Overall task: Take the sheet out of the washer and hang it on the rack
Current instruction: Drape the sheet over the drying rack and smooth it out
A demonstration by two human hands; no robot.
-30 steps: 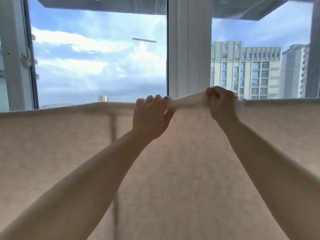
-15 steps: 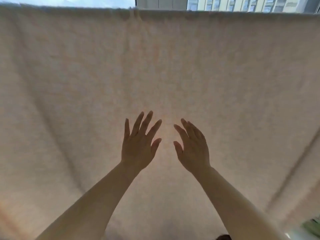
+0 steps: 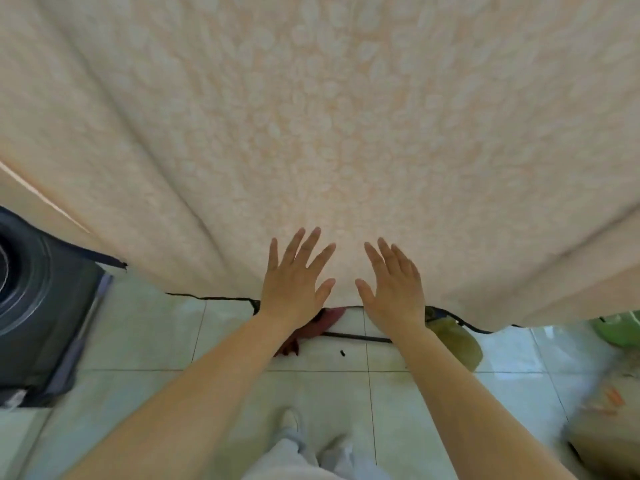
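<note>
The sheet (image 3: 311,116) hangs from twelve o'clock, hem above the floor (image 3: 138,341). Both hands, left (image 3: 294,275) and right (image 3: 393,285), lie flat, fingers spread, against it: smoothing stage. Next probably evening wrinkles outward.

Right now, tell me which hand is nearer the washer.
Left. The left hand lies flat on the hanging sheet, on the side toward the washer at the far left. The right hand is beside it, farther from the washer.
</note>
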